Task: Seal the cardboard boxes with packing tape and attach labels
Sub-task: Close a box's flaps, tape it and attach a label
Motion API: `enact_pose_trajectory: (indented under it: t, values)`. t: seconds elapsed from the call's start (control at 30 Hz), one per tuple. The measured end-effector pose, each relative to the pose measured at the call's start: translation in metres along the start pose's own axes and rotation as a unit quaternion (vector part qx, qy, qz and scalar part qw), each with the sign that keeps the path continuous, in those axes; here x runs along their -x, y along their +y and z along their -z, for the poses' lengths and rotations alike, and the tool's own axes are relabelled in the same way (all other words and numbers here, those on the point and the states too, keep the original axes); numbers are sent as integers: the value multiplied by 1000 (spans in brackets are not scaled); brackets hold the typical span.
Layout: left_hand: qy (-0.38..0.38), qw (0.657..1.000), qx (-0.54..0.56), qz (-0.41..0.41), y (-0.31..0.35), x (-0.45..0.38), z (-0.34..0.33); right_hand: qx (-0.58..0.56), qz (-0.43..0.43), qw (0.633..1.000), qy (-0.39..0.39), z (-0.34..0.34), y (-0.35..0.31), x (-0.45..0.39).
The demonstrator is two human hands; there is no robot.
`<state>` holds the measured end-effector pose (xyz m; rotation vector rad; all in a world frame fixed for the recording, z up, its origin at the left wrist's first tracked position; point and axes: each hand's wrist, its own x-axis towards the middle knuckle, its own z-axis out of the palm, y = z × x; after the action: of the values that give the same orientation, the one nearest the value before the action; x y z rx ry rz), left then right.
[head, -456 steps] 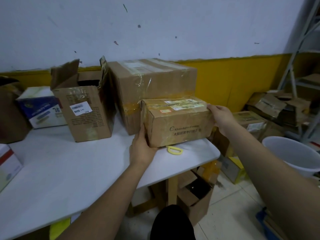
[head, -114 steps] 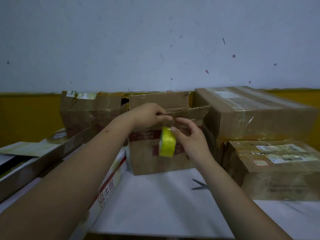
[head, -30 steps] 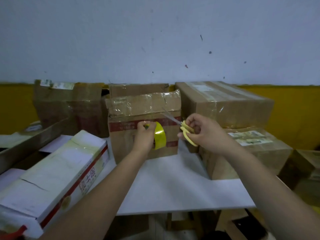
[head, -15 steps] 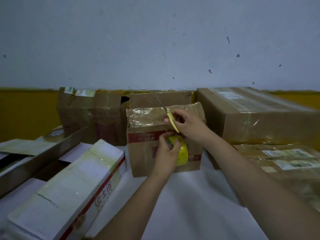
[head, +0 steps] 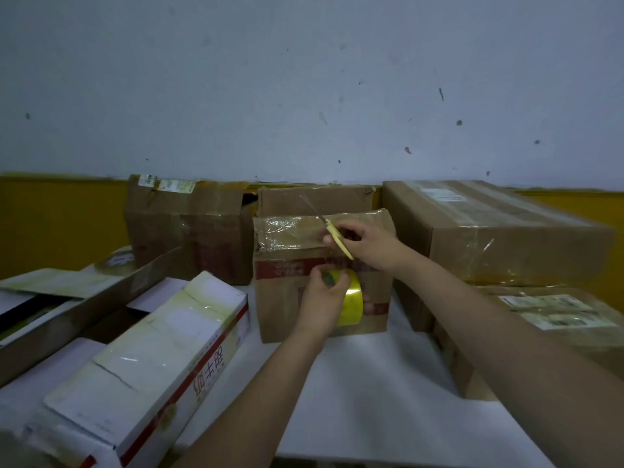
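Note:
A brown cardboard box (head: 280,298) with a red band stands at the middle of the white table (head: 371,400), its front flap covered in clear tape. My left hand (head: 322,298) grips a yellow tape roll (head: 351,300) against the box's front. My right hand (head: 368,244) holds yellow-handled scissors (head: 337,236) at the taped flap, blades pointing up and to the left.
A large taped box (head: 489,231) stands to the right, with a smaller labelled box (head: 557,319) in front of it. Behind on the left is a worn box (head: 189,228). White cartons (head: 152,359) lie at the left front.
My view has shifted slightly. My left hand with the roll stays at the box front, and my right hand keeps the scissors at the taped flap, almost as half a second ago.

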<state>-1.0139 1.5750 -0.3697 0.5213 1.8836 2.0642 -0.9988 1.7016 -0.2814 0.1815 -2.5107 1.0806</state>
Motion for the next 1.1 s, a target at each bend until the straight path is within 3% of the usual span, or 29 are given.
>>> enact_pose_trajectory:
  t: [0.13, 0.2, 0.33, 0.47, 0.6, 0.8, 1.1]
  values:
    - [12, 1000, 2, 13, -3, -4, 3, 77, 73, 993, -47, 28, -12, 19]
    - [10, 1000, 12, 19, -4, -2, 4, 121, 15, 987, -107, 55, -12, 35]
    - [-24, 996, 79, 12, 8, 14, 6, 232, -151, 933, -230, 94, 10, 58]
    - [-48, 994, 99, 15, 15, 22, 5, 225, -238, 905, -273, 90, 11, 55]
    - [-59, 992, 106, 30, 18, 25, 7, 169, -266, 908, -275, 79, 9, 38]
    - [-76, 991, 104, 47, 22, 28, 14, 152, -236, 916, -285, 60, 14, 23]
    - [-81, 993, 59, 66, 21, 28, 23, 229, -109, 944, -210, 47, 18, 33]
